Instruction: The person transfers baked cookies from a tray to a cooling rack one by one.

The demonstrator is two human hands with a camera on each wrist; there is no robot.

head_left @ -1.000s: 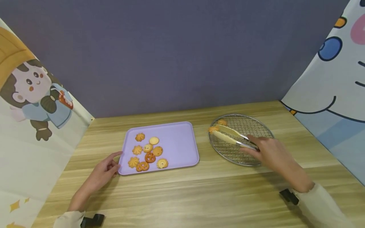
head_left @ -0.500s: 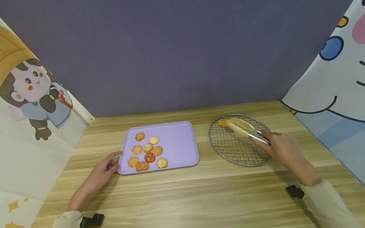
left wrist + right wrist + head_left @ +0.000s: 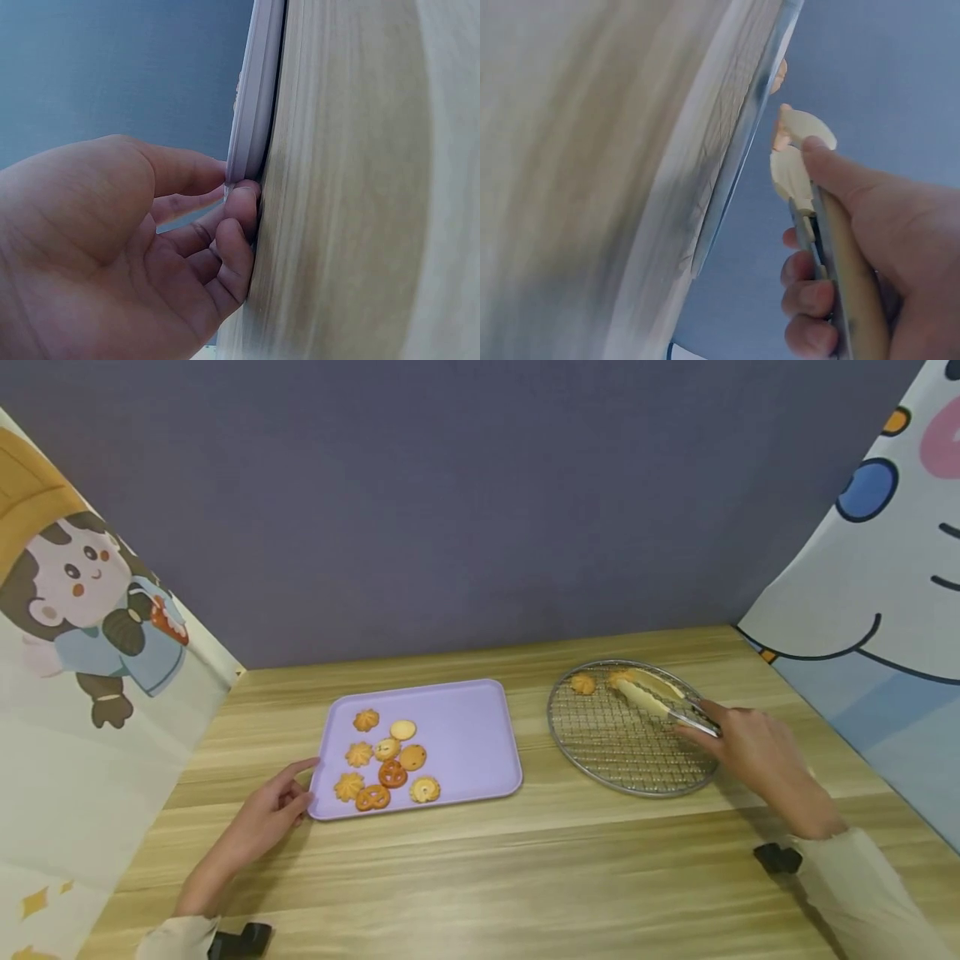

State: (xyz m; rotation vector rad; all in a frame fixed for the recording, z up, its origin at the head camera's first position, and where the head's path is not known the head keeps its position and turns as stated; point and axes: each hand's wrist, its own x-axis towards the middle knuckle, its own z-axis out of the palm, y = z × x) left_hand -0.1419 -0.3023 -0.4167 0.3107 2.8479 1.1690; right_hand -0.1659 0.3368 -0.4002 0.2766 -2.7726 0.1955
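My right hand (image 3: pixel 757 756) grips a pair of tongs (image 3: pixel 652 693) with cream-coloured tips and metal arms. Between the tips, over the back of a round wire rack (image 3: pixel 630 743), is a flower-shaped cookie (image 3: pixel 618 677). To its left another flower-shaped cookie (image 3: pixel 582 683) lies on the mesh. At the left, my left hand (image 3: pixel 266 810) pinches the edge of a lilac tray (image 3: pixel 472 727); the left wrist view shows the thumb on the rim (image 3: pixel 251 112) and curled fingers against its side. Flower-shaped cookies (image 3: pixel 358 754), round cookies (image 3: pixel 412 757) and pretzels (image 3: pixel 372 797) lie on the tray.
Tray and rack stand apart on a wood-grain table (image 3: pixel 480 868). A grey-blue panel (image 3: pixel 480 510) rises behind them. Printed walls with cartoon figures close off the left (image 3: pixel 97 585) and right (image 3: pixel 862 585) sides.
The tongs have moved right and slightly back over the rack, carrying a cookie from its left rim past the one lying there. My left hand stays at the tray's edge.
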